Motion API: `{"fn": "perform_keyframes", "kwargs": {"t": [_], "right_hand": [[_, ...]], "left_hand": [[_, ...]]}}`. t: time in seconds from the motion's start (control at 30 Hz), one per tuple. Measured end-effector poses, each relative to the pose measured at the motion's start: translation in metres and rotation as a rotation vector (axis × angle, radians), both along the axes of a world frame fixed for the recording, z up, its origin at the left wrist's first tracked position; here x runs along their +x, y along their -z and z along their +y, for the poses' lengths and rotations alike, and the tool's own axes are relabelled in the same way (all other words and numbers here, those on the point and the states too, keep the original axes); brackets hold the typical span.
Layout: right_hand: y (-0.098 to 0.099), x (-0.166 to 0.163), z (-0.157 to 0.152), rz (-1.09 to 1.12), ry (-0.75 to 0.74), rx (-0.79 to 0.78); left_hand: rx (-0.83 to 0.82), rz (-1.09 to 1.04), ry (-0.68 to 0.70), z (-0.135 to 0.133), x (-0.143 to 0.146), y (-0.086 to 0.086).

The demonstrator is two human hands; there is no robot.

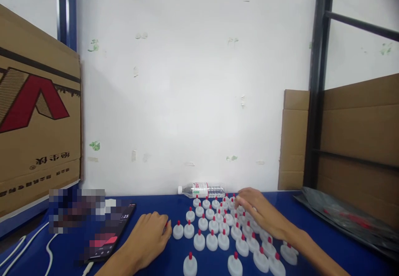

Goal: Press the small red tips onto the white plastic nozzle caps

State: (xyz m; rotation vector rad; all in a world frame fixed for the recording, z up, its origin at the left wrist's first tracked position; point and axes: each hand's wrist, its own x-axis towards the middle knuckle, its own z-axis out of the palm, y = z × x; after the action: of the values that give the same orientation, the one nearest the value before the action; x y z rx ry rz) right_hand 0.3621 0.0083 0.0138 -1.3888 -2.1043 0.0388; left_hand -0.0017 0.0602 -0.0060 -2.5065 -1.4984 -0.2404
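Several white caps with red tips stand in rows on a blue table. My left hand rests on the table just left of the caps, fingers curled, a small red bit showing at its fingertips. My right hand reaches over the far rows of caps, fingers bent down among them; what it touches or holds is hidden.
A clear water bottle lies against the white wall behind the caps. A phone with a cable lies left of my left hand. Cardboard boxes stand at left and right. Dark plastic bags lie at right.
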Motion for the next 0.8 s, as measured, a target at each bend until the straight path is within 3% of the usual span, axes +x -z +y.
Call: {"fn": "perform_keyframes", "kwargs": {"t": [0.27,0.47,0.57,0.63,0.7,0.8], "right_hand": [[0.017,-0.023,-0.004,-0.190,-0.104,-0.019],[0.002,-0.023,-0.014,-0.200,-0.086,0.048],[0.004,-0.045,-0.021,-0.257,-0.086,0.147],[0.023,-0.077,-0.016,-0.362,-0.164,0.258],[0.055,-0.121,0.000,-0.506,-0.337,0.437],[0.101,-0.187,0.037,-0.587,-0.426,0.625]], "left_hand": [[0.019,0.004,-0.031,0.001,-0.001,-0.005],[0.018,-0.004,-0.031,0.001,-0.001,-0.005],[0.033,-0.012,-0.032,0.003,-0.002,-0.001],[0.055,-0.005,-0.032,0.006,-0.005,0.002],[0.080,0.023,-0.023,0.008,-0.010,0.004],[0.119,0.090,0.003,0.012,-0.019,0.004]]}}
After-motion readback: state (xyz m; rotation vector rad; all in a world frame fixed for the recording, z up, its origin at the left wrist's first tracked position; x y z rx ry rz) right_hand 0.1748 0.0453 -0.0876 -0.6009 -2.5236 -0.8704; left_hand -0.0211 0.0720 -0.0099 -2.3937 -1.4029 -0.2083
